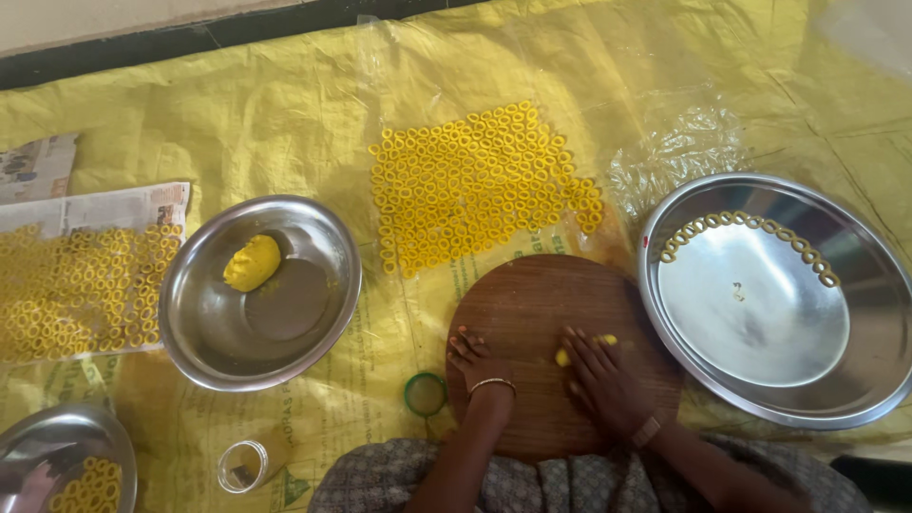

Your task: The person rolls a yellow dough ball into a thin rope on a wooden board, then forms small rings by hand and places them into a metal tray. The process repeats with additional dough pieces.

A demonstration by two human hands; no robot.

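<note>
My right hand (597, 372) presses flat on a thin roll of yellow dough (562, 357) lying on a round wooden board (532, 304); both dough ends poke out beside the fingers. My left hand (472, 356) rests on the board's left edge, fingers curled, holding nothing that I can see. A lump of yellow dough (252, 262) sits in a steel bowl (313, 323) to the left. Many small yellow dough rings (475, 180) lie spread on the yellow plastic sheet (285, 114) beyond the board.
A wide steel plate (760, 370) at right holds a curved row of rings (750, 223). More rings (81, 285) lie on newspaper at left. Another steel bowl (47, 456) with rings is at bottom left, near a small glass jar (242, 465) and a green lid (425, 393).
</note>
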